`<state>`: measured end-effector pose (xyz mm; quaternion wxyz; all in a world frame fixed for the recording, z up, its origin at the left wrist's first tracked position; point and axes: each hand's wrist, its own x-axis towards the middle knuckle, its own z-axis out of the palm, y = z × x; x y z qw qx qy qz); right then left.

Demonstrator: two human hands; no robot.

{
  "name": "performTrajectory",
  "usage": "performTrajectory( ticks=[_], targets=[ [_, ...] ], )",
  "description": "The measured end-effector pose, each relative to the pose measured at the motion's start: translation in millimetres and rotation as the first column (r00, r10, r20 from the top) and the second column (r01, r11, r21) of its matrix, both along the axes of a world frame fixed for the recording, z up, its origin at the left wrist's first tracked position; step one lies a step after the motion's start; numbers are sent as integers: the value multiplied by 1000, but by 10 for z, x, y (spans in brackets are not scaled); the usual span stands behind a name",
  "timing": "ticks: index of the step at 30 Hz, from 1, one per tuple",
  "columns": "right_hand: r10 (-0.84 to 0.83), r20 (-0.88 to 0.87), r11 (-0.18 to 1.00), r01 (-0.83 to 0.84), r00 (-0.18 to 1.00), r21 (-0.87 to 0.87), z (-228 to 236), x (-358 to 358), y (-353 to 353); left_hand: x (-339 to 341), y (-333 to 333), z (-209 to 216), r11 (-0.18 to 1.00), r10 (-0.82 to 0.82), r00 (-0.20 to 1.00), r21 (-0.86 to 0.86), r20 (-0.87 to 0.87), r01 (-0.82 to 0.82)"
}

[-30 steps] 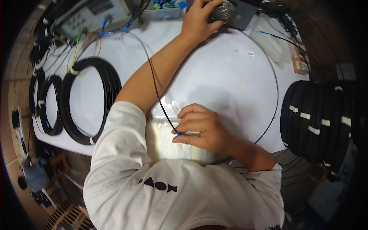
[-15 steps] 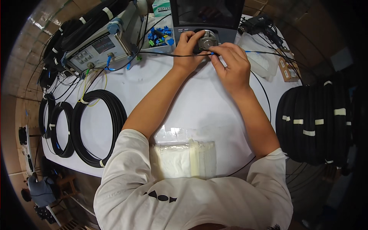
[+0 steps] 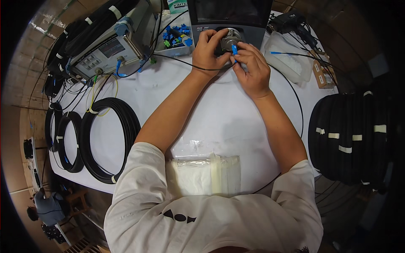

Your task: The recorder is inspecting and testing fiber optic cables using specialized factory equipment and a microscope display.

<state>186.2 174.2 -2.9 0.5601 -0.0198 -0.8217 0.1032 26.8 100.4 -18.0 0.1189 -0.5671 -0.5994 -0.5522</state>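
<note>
Two hands meet at the far edge of our white table (image 3: 219, 122), both on the round grey metal knob-like fitting (image 3: 230, 39) on the front of a dark grey box-shaped instrument (image 3: 230, 17). Our left hand (image 3: 207, 45) has its grip wrapped on the fitting's left side. Our right hand (image 3: 252, 65) pinches a small blue plastic cable connector (image 3: 234, 49) between thumb and fingers, held against the fitting. A thin black cable (image 3: 185, 64) runs under the left wrist. Three black cable coils (image 3: 90, 137) lie at the left; clear plastic bags (image 3: 204, 173) lie at the near edge.
</note>
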Motion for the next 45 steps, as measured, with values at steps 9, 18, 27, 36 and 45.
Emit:
performTrajectory(
  ticks=[9,18,27,36,45],
  targets=[
    [-70,48,997,67,996,47,15,26,-40,-1,-6,-19,999,-14,1000,30,-22,15],
    [-155,103,985,161,983,-60,186,6,-92,20,-31,5,1000,-4,1000,-12,16,4],
    [-88,-95,959,59,992,-276,48,-60,53,37,-42,42,1000,-17,1000,-13,23,17],
    [-94,-27,678,44,995,-734,-262,-263,94,70,-31,41,999,24,1000,-48,11,-24],
    [-105,-95,728,11,990,-685,-268,-269,95,80,-32,61,1000,24,1000,-14,-3,-24]
  ],
)
